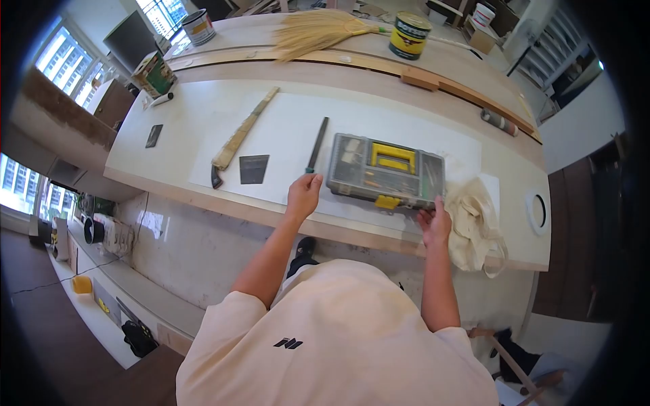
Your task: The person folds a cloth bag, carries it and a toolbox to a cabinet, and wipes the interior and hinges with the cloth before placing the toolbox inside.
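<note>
My left hand point(304, 196) is closed, its fingers at the blue-green handle of a long, dark file point(317, 143) lying over the white board. My right hand point(435, 222) grips the front right corner of a toolbox point(352, 172) with a clear lid, yellow handle and yellow latch. Small items show through the lid. Right of the toolbox, a cream cloth bag point(470, 230) hangs partly over the table edge. Left of the file lie a dark grey flat plate point(254, 170) and a long tool in a tan wrapping point(238, 139) with a black end.
The worktable point(162, 179) carries a broom point(325, 30), a yellow-black can point(409, 36), a green tin point(154, 74), another can point(198, 28), a wood strip point(474, 98) and a cylinder point(499, 122). A white ring point(536, 211) lies at right, a small dark piece point(154, 136) at left.
</note>
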Motion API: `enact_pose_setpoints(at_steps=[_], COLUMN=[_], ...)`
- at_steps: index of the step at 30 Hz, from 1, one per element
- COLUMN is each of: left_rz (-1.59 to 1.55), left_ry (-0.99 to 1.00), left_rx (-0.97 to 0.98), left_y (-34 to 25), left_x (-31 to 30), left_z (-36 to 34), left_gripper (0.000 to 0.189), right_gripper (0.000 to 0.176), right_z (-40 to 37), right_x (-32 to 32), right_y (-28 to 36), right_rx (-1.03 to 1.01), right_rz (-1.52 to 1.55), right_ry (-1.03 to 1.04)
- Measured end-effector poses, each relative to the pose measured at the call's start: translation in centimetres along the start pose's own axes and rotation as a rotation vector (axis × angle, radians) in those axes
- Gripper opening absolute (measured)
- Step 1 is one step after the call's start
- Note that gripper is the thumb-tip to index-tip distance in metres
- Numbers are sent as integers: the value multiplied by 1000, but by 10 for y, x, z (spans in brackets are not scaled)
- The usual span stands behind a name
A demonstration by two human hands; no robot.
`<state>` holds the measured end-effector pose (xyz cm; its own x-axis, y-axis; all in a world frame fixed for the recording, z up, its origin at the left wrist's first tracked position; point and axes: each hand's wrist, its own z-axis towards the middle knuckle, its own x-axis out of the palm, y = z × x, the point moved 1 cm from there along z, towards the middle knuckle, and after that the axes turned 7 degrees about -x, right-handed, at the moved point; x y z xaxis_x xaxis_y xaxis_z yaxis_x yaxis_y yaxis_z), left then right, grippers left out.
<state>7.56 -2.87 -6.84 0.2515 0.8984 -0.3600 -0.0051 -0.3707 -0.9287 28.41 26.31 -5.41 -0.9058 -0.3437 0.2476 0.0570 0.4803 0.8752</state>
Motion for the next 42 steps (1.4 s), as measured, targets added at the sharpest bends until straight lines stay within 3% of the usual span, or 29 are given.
enact_pose_setpoints(at_steps=[1,6,9,11,14,17,20,21,22,23,25,26,28,31,34,37,38,39,42], left_rz=[210,454,645,724,876,896,887,918,1020,977,928,940,926,990,1110,838,665,495,161], left_ry=[-48,-13,-269,-273,-243,-65,44,-101,-244,-349,-228,-208,-74,24,-2,-184,-83,14,434], left_rx=[125,87,30,-260,-419,-404,-293,-73,-130,108,136,-20,-88,-123,-191,269,347,418,387], left_y=[5,28,35,35,45,36,31,60,72,105,106,102,94,96,75,39,18,-39,-153], left_x=[-11,-36,-85,-128,-147,-136,-142,-151,-164,-183,-214,-220,-224,-230,-219,-192,-172,-136,-24], left_z=[9,38,58,72,81,84,89,98,109,130,157,168,180,196,194,188,176,139,8], left_gripper=[33,44,51,67,85,95,93,90,87,83,73,69,70,73,71,57,49,41,31], right_gripper=[36,42,51,53,49,43,37,35,34,32,24,26,35,44,46,47,46,45,36], right_z=[-2,-8,-32,-56,-79,-85,-91,-93,-94,-92,-93,-92,-87,-89,-78,-58,-47,-36,3], right_x=[-1,2,1,6,-3,-22,-27,-32,-42,-57,-75,-84,-111,-124,-139,-136,-135,-137,-157], right_y=[2,4,4,9,4,-5,-6,-1,-2,-5,-4,-5,-18,-4,11,34,39,43,65], right_rx=[-22,-8,-52,-94,-96,-113,-125,-139,-177,-227,-315,-356,-690,-616,-572,-628,-643,-658,-137], right_rz=[-24,-34,-96,-135,-192,-161,-126,-111,-92,-77,-240,-286,-905,-1091,-1116,-1316,-1416,-1514,-1548], right_ry=[-14,-64,-121,-236,-278,-321,-384,-430,-422,-440,-546,-593,-756,-750,-730,-656,-623,-581,-220])
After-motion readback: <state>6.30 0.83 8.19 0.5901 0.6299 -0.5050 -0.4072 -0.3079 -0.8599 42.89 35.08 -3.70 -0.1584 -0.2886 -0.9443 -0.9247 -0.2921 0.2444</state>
